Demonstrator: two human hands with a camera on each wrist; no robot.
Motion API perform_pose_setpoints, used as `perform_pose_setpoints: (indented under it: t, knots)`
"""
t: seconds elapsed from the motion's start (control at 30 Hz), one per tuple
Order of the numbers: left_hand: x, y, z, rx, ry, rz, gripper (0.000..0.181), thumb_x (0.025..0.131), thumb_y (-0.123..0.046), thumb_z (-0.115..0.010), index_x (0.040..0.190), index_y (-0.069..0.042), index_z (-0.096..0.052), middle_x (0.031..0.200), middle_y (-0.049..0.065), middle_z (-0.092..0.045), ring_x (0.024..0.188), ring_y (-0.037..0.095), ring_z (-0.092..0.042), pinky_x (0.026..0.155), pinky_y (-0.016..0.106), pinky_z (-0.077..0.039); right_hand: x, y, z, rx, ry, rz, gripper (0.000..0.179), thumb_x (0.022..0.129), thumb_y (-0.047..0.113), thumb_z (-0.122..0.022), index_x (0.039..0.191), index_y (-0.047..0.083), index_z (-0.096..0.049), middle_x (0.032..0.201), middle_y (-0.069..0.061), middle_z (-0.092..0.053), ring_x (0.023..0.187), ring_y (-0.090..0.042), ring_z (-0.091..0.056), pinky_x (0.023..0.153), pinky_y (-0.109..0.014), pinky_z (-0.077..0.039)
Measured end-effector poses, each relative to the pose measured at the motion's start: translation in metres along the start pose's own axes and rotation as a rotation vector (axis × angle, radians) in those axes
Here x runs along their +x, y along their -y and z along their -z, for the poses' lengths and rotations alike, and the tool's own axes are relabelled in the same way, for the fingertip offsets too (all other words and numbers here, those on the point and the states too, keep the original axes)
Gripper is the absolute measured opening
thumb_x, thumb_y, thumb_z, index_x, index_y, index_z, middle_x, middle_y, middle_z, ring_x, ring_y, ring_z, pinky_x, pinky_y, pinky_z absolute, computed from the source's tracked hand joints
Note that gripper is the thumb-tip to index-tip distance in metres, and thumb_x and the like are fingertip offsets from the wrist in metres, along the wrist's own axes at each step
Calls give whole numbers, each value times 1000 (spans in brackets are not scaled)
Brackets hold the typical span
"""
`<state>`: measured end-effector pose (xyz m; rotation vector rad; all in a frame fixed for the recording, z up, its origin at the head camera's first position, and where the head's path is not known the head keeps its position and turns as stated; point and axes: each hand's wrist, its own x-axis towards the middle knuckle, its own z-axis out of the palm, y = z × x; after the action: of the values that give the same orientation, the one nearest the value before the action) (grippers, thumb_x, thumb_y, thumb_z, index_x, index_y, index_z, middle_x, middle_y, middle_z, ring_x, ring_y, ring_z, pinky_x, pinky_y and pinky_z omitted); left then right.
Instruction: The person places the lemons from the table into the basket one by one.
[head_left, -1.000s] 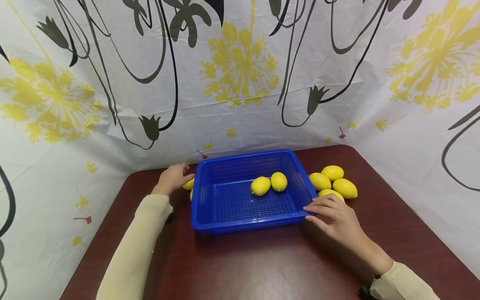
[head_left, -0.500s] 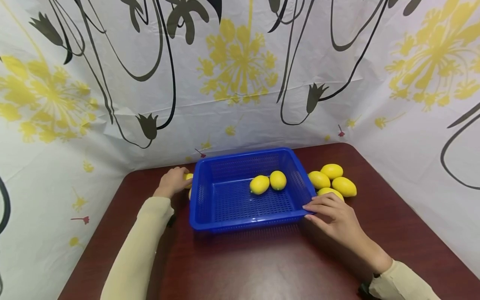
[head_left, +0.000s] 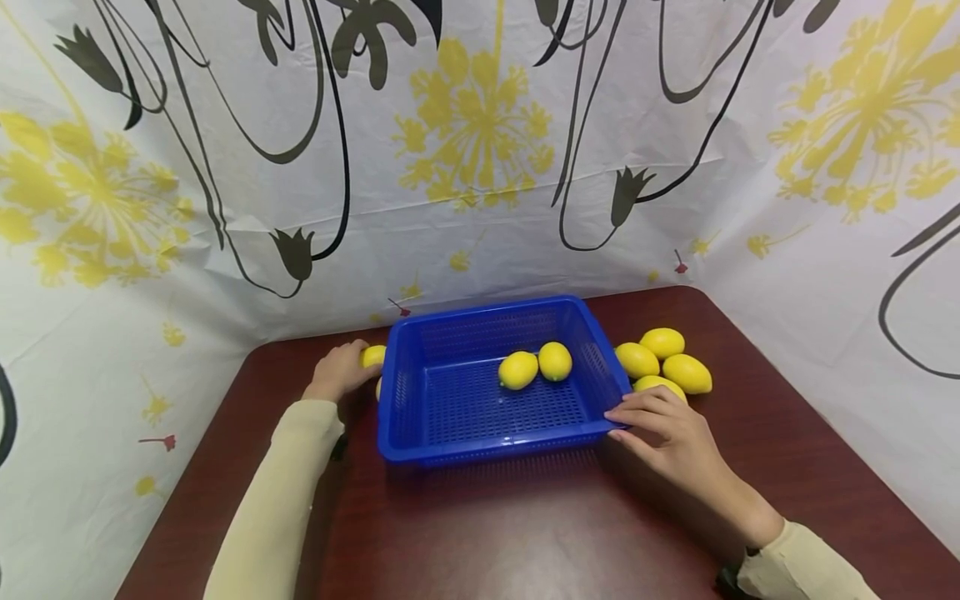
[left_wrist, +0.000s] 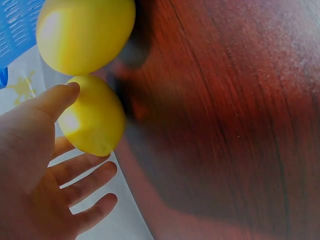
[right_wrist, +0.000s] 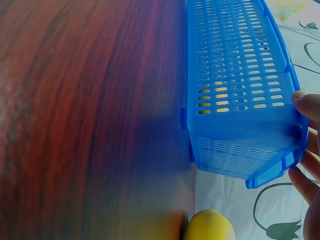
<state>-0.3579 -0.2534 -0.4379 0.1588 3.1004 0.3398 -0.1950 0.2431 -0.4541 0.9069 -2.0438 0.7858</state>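
Observation:
A blue plastic basket (head_left: 510, 437) with perforated walls stands on the table, two lemons (head_left: 518, 370) lying on its floor. Beyond its left side, my left hand (head_left: 337, 371) has thumb and fingers around a lemon (left_wrist: 92, 117). Another lemon (left_wrist: 85, 35) touches that one in the left wrist view; the head view shows just a sliver of it behind the basket's wall. With thumb and fingertips, my right hand (head_left: 675, 437) pinches the basket's rim at the near right corner. Its thumb (right_wrist: 300, 97) shows on the rim in the right wrist view.
Several lemons (head_left: 687, 374) lie together on the dark red table (head_left: 510, 533), just right of the basket. A white sheet (head_left: 480, 250) printed with flowers hangs behind the table and along both sides.
My left hand has lowered onto the lemon left of the basket and taken hold of it. The right hand stays on the basket rim. The head view has shifted slightly.

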Motion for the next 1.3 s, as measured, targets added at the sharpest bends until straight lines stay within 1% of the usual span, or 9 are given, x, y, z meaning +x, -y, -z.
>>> perform_pose_setpoints:
  t: [0.17, 0.4, 0.57, 0.73, 0.8, 1.07, 1.3]
  knots:
    - [0, 2, -2, 3, -14, -11, 66, 91, -47, -62, 136, -1, -51, 121, 24, -64, 98, 34, -61, 80, 49, -52, 0, 0, 0, -6, 2, -3, 23, 82, 28, -81, 100, 14, -79, 96, -1, -75, 97, -16, -61, 101, -6, -38]
    - [1, 1, -4, -3, -12, -27, 66, 93, -41, -60, 144, -3, -45, 135, 27, -54, 116, 42, -53, 90, 57, -50, 0, 1, 0, -4, 1, -6, 23, 83, 30, -79, 100, 14, -79, 96, -2, -75, 97, -16, -61, 101, -6, -38]
    - [1, -3, -4, -15, -22, -35, 61, 92, -34, -61, 145, -9, -46, 142, 26, -49, 122, 44, -47, 93, 59, -47, 0, 0, 0, -3, 0, -3, 23, 84, 31, -78, 99, 13, -79, 96, -2, -75, 97, -18, -61, 102, -6, -38]
    - [3, -3, -5, -22, -28, -37, 57, 92, -25, -59, 146, -12, -46, 146, 25, -45, 124, 44, -44, 94, 60, -44, 0, -1, 0, -6, 0, -1, 23, 84, 30, -79, 100, 14, -79, 96, -2, -75, 97, -18, -61, 103, -7, -38]
    - [3, -3, -6, -24, -27, -39, 57, 92, -25, -57, 146, -12, -46, 147, 25, -45, 124, 45, -45, 95, 60, -44, 0, -1, 0, -7, -1, 0, 23, 84, 31, -78, 100, 15, -79, 96, -2, -75, 97, -19, -61, 103, -7, -38]
    - [2, -5, -5, -28, -10, -39, 62, 93, -36, -58, 147, -10, -43, 147, 25, -46, 127, 44, -46, 98, 60, -45, 0, 0, 0, -7, 1, -6, 23, 83, 30, -79, 100, 15, -79, 96, -1, -75, 97, -18, -61, 102, -6, -38]
    - [2, -3, -4, -16, -10, -35, 65, 92, -40, -60, 146, -7, -44, 140, 26, -51, 121, 44, -51, 94, 59, -49, 0, 0, 0, -5, 3, -11, 23, 81, 27, -81, 100, 15, -79, 96, -1, -75, 97, -18, -61, 102, -5, -38]
